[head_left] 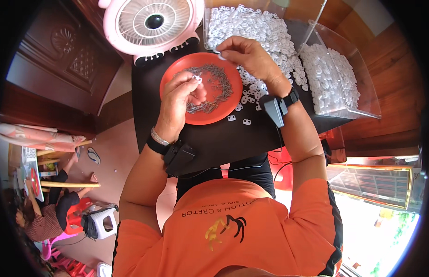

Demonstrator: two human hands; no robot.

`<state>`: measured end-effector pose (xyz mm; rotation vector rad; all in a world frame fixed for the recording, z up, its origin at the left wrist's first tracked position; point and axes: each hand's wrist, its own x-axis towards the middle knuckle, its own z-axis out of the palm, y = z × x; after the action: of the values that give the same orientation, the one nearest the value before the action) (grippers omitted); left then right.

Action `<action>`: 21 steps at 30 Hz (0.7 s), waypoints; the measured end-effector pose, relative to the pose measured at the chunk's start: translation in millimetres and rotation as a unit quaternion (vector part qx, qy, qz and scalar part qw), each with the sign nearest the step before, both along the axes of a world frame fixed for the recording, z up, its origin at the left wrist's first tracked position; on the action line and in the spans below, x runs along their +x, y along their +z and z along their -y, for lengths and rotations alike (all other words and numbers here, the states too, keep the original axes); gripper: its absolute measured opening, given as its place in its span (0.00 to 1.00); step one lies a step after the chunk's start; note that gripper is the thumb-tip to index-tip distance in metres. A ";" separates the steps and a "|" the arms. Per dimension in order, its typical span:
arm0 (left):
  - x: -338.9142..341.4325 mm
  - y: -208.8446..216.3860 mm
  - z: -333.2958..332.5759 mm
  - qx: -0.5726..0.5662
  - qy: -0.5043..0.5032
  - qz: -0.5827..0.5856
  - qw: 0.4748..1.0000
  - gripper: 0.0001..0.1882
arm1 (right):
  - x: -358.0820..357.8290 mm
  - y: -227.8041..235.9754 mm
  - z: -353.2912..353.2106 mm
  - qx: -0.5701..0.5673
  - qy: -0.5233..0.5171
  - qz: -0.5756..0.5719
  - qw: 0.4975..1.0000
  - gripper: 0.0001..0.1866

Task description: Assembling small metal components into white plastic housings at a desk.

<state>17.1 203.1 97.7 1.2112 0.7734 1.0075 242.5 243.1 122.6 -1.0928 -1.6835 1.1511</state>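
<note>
Evidently, at this moment I was mid-assembly: my left hand pinched a small white plastic clip between thumb and fingertips above the orange plate, which held a ring-shaped heap of short dark nails. My right hand had closed its fingertips on another white piece at the plate's far rim, beside the spread of white clips on the dark surface. I judged the next move to call for fine alignment, seating a nail in the held clip. That clip appeared flat, pale, with two small holes; finer detail was unclear.
</note>
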 end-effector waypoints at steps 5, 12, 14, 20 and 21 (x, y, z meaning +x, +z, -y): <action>4.7 -1.9 -1.7 -0.022 -0.024 0.092 0.995 0.10 | -39.5 -17.3 16.7 0.005 0.073 -0.132 0.989 0.10; -0.1 -3.4 -5.9 -0.007 -0.001 0.138 0.990 0.10 | -40.1 -16.1 18.1 0.012 0.083 -0.127 0.988 0.11; 1.0 -1.1 -3.4 -0.006 0.009 0.145 0.989 0.10 | -38.9 -9.9 21.3 -0.044 0.060 -0.098 0.992 0.10; 5.7 -4.6 0.1 -0.006 0.000 0.119 0.993 0.10 | -42.4 -11.5 20.7 -0.045 0.036 -0.187 0.981 0.05; 6.6 -6.2 -0.1 -0.004 -0.006 0.118 0.993 0.10 | -42.5 -14.7 19.9 -0.045 0.036 -0.187 0.981 0.05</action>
<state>23.6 203.2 91.6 1.0660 0.5827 1.1128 199.9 223.1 108.0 -0.8107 -1.3956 1.3943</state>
